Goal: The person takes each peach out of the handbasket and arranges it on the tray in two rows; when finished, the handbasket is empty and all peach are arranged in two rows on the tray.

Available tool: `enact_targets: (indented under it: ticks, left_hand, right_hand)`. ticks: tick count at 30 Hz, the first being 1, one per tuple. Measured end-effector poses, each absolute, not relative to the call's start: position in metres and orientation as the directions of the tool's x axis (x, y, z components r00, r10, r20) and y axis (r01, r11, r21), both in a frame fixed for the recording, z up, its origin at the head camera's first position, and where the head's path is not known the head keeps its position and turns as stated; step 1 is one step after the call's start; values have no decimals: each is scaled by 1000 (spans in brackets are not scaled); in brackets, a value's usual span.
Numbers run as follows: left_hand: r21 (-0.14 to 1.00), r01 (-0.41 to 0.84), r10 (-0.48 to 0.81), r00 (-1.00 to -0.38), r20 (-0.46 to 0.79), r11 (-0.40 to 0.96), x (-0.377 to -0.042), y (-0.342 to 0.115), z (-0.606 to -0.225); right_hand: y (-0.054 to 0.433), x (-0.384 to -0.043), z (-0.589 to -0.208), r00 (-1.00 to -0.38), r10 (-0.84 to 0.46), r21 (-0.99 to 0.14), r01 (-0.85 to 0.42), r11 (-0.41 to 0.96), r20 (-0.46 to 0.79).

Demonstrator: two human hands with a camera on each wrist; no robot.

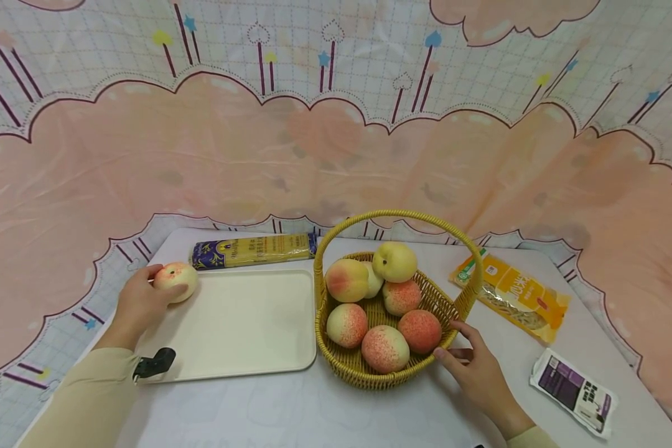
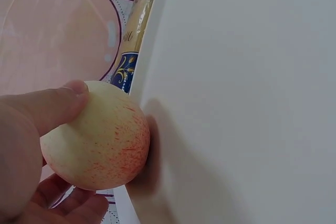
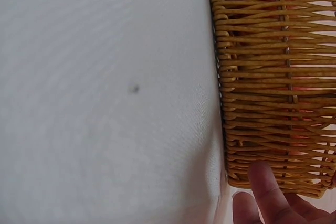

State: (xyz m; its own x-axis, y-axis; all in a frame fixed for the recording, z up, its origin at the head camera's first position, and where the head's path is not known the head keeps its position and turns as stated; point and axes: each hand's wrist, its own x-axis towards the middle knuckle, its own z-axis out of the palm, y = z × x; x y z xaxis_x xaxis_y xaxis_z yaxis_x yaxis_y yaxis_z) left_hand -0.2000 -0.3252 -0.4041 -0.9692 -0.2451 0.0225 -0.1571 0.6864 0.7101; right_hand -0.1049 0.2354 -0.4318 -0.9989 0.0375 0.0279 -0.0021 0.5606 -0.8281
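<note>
The left hand (image 1: 140, 305) is curling thumb and fingers round a peach (image 1: 176, 280), holding it at the far left corner of the tray (image 1: 241, 323). The right hand (image 1: 478, 373) is resting relaxed fingers against the basket (image 1: 369, 370) wall, gripping nothing. Six peaches are lying in the basket; packets are lying around.

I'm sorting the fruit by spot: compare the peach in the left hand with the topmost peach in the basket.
The held peach sits at the tray's far-left corner, gripped by the left hand; the top peach rests untouched on other peaches in the basket. The held peach shows a pink-red blush; the top peach looks mostly yellow. Both are round and similar in size.
</note>
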Motion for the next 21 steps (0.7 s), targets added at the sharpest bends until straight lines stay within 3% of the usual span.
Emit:
enact_targets:
  ticks: [21]
  left_hand:
    - [732, -149, -177, -983, -40, 664, -203, -319, -406]
  right_hand:
    - [235, -105, -432, -999, 37, -827, -2, 562, 27]
